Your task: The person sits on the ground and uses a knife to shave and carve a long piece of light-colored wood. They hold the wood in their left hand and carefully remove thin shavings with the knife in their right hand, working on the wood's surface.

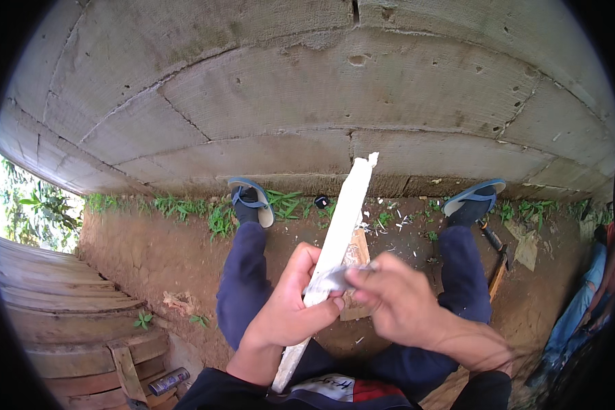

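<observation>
Two bare hands meet over one pale wooden stick (pixel 338 236). The left hand (pixel 290 304) is wrapped around the stick's lower half, fingers curled tight on it. The right hand (pixel 400 301) is closed on one blade (pixel 335 277), grey and blurred, which lies across the stick just above the left thumb; what sort of blade it is cannot be told. The stick runs from the lap, near, up and slightly right to a ragged tip at the far end, close to the foot of the wall.

Beneath the hands, one flat piece of brown wood (pixel 355 263) lies on the bare earth between two legs in dark blue trousers (pixel 242 273). Two feet wear two blue sandals: one far left (pixel 253 198), one far right (pixel 475 198). White shavings (pixel 396 222) are scattered on the soil near the right foot.

One hammer-like tool with a wooden handle (pixel 500 263) lies right of the right leg. One small dark round object (pixel 322 201) sits by the grass at the wall's base. A block wall (pixel 307 89) fills the far side. Stacked wooden planks (pixel 61 301) lie at the left, with one can (pixel 169 380) near them. Another person's blue sleeve (pixel 584 307) shows at the right edge.
</observation>
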{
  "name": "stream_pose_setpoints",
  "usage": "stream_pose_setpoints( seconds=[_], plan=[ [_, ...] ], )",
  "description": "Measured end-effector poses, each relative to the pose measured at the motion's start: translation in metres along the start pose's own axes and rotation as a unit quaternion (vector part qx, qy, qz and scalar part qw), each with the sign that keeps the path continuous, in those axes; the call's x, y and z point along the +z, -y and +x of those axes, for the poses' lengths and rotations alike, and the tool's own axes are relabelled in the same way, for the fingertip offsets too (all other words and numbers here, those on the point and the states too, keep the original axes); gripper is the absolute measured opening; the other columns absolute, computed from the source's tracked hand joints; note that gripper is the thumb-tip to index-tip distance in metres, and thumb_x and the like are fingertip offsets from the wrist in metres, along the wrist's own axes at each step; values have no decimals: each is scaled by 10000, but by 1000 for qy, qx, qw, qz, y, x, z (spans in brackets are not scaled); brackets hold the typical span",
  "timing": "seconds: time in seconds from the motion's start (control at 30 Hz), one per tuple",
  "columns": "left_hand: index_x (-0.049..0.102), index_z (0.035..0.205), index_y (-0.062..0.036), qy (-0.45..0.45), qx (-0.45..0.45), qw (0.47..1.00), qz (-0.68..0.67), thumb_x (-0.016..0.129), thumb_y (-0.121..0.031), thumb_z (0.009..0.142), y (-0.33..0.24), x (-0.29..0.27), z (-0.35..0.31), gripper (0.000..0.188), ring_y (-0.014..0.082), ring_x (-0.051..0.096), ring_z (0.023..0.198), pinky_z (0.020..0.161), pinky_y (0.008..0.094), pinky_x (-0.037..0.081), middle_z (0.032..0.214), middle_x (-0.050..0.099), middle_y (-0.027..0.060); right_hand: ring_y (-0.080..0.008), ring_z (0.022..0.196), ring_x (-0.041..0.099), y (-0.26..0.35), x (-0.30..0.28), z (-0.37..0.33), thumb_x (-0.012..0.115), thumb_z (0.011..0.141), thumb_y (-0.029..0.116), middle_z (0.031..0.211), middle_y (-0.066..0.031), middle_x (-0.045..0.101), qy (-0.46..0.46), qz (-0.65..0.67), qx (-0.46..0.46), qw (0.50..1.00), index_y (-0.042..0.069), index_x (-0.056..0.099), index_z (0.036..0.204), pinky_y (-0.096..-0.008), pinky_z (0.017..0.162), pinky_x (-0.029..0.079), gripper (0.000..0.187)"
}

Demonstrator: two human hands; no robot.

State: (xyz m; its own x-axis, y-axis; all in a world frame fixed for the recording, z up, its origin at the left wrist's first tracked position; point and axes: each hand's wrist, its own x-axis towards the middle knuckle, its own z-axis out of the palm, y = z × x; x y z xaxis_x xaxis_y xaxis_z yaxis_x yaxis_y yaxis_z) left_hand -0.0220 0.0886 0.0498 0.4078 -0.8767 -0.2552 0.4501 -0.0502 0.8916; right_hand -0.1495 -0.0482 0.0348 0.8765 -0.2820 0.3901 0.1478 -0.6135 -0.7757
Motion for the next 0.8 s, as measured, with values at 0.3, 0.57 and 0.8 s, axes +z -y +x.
stream_pose_setpoints(
  seconds=[0.3, 0.57, 0.8],
  plan=[
    [389, 1094, -41, -2, -27, 1000, -5, 597, 31, 780, 15, -7, 1, 384, 44, 479, 777, 666, 215, 418, 889, 505, 9, -291, 646, 606, -2, 1, -3, 658, 829, 33, 845, -116, 561, 45, -4, -8, 999, 81, 595, 1182, -351, 550, 517, 362],
    [375, 1121, -47, 13, -40, 998, -51, 603, 52, 772, 16, -12, -2, 428, 32, 457, 786, 653, 205, 395, 901, 493, 7, -269, 680, 608, -9, 2, 5, 674, 832, 59, 837, -114, 559, -24, 3, 21, 999, 75, 626, 1153, -354, 550, 520, 325],
    [369, 1122, -41, 4, -31, 997, -67, 603, 48, 776, 12, -18, -7, 428, 44, 458, 783, 643, 210, 400, 904, 488, 14, -268, 660, 604, -5, 7, 10, 670, 826, 53, 832, -110, 554, -5, -8, 5, 1000, 74, 627, 1133, -361, 528, 513, 311]
  ],
)
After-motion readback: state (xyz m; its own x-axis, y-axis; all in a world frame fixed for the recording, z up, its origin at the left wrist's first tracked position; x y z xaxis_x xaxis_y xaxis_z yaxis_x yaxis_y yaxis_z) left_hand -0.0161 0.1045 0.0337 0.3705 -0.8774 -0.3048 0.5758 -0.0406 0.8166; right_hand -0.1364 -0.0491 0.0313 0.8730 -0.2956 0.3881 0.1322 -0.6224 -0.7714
